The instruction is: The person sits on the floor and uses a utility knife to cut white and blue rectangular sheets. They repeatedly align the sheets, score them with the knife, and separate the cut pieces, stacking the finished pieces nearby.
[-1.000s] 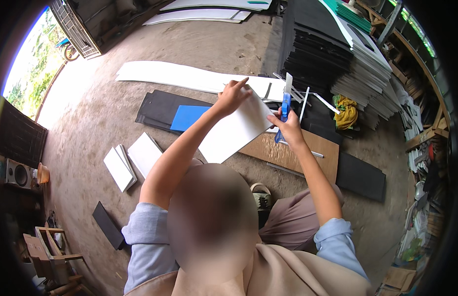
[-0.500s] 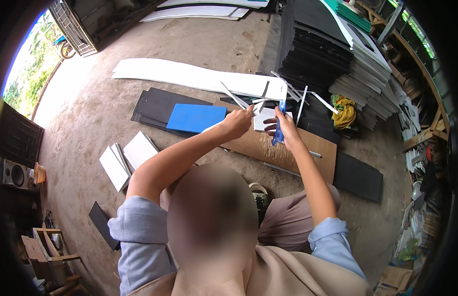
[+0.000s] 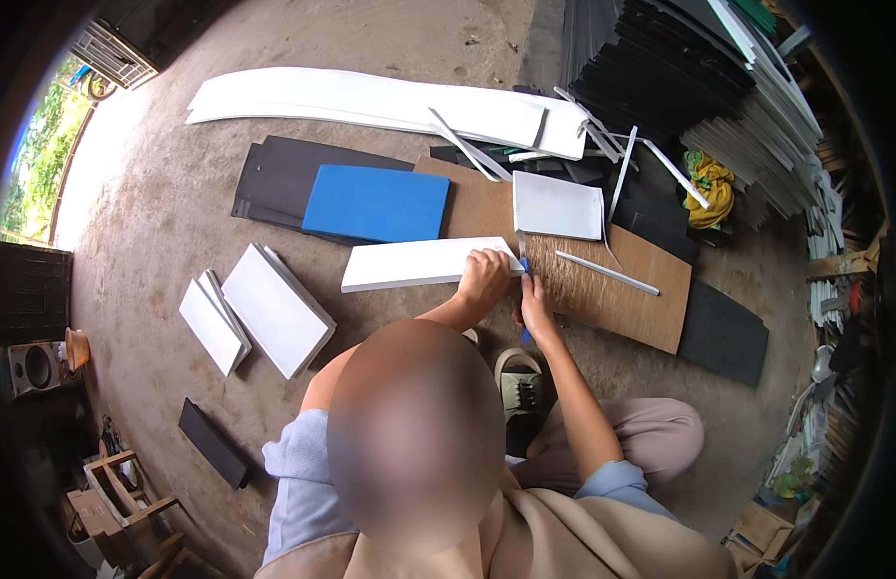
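A long white foam board (image 3: 409,262) lies over the near left part of the brown wooden board (image 3: 651,304). My left hand (image 3: 484,278) is closed on its right end, fingers curled over the top face. Right beside it, my right hand (image 3: 538,311) grips a blue utility knife (image 3: 525,265), its blade pointing away from me near the white board's end. Parts of the knife are hidden by my fingers. Just beyond sits a small white rectangular board (image 3: 557,205), with a thin white strip (image 3: 607,273) to its near right.
A blue sheet (image 3: 376,203) rests on black sheets (image 3: 274,183). Long white sheets (image 3: 361,96) and loose offcut strips (image 3: 467,145) lie beyond. Cut white boards (image 3: 279,309) are on the floor at left. Tall sheet stacks (image 3: 660,72) and a yellow cloth (image 3: 708,188) stand far right.
My left hand has let go of white strips, now lying beyond the wooden board, and holds the long white board. My right hand came nearer to me with the knife. The view shifted.
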Available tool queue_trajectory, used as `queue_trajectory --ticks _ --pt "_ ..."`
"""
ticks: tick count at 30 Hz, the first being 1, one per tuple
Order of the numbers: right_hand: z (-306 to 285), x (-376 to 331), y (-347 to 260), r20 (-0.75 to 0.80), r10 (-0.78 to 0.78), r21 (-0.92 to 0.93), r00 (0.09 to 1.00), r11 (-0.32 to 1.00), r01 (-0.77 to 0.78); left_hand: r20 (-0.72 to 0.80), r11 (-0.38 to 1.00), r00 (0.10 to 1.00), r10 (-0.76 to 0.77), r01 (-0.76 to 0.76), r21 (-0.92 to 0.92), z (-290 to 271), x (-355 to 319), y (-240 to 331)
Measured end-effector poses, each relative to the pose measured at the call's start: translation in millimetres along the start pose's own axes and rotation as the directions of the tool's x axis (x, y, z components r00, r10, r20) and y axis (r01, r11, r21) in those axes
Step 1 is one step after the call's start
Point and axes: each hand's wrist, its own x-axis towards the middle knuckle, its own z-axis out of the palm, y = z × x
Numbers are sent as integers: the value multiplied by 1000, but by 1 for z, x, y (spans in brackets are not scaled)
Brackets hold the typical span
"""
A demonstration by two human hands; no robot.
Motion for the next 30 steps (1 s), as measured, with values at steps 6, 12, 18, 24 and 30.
queue_trajectory --ticks 6,12,18,24,30 --pt "-6 26 37 -91 -69 -203 993 978 49 -225 977 974 -5 -43 -207 -1 12 10" --pt "0 12 -7 -9 -10 2 1000 1000 10 -9 890 997 -74 62 -452 -27 1 4" --pt "-4 13 5 -50 -70 -54 996 996 67 -18 915 1000 -25 15 -402 -28 4 1" --pt "0 0 -25 118 91 -10 989 996 -90 6 955 1000 21 -19 -295 -39 6 -23" --pt "11 10 -1 -53 -166 -63 985 985 162 -88 944 996 -12 -18 -329 -22 6 -26"
